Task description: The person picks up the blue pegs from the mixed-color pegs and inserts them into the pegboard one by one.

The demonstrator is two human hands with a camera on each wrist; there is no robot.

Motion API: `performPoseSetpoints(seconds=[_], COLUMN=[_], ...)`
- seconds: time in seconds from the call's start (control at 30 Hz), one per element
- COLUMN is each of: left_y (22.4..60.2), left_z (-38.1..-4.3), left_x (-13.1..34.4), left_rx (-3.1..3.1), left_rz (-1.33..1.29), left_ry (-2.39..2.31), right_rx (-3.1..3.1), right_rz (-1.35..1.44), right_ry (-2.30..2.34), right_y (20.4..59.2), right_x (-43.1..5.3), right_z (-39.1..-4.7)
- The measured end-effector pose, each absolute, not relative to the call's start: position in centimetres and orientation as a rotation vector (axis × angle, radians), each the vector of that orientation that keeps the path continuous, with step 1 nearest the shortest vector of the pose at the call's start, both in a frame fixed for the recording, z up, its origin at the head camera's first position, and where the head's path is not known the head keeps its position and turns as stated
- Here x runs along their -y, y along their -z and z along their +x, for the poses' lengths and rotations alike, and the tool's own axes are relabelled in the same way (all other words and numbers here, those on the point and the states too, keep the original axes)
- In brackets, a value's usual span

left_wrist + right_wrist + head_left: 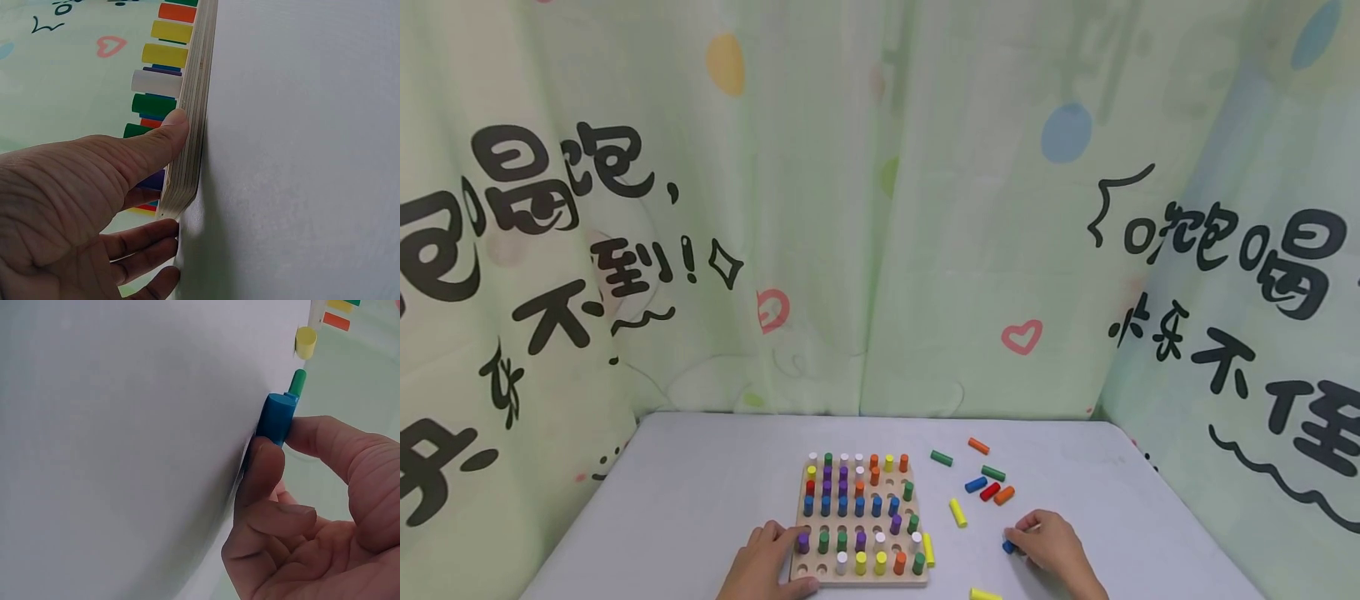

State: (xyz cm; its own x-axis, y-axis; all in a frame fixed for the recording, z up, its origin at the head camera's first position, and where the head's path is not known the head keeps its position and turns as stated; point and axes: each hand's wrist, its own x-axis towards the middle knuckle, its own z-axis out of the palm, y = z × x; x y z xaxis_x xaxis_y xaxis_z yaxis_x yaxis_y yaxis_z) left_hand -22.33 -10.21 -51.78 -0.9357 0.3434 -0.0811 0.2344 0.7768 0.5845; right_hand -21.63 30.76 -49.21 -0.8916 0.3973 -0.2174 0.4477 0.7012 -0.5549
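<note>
A wooden pegboard (857,582) lies on the table, with rows of coloured pegs standing in its holes. My left hand (763,565) grips its near left corner. In the left wrist view the thumb (176,120) presses the board's front edge (194,94), with the other fingers around the corner. Off to the right of the board, my right hand (1054,547) pinches a blue peg (1008,547) between thumb and fingertips, low over the table. The right wrist view shows this blue peg (276,415) sticking out past the fingers. Some holes, mostly toward the board's right and front, hold no peg.
Loose pegs lie right of the board: a yellow peg (958,512), a red peg (990,492), another blue peg (976,484) and several green and orange ones. One yellow peg (928,550) lies against the board's right side, another yellow peg (985,594) nearer the front. Printed curtains (940,250) surround the table.
</note>
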Motion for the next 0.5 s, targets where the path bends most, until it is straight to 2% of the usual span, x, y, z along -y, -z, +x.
performPoseSetpoints(seconds=[0.5], left_y=[52.02], left_z=[-22.98], left_x=[10.16], left_rx=[-2.798], left_rz=[0.494], left_ry=[-0.811], right_rx=[-2.834], right_rz=[0.718], right_ry=[1.048], right_y=[49.46], right_x=[-30.53], right_z=[-21.18])
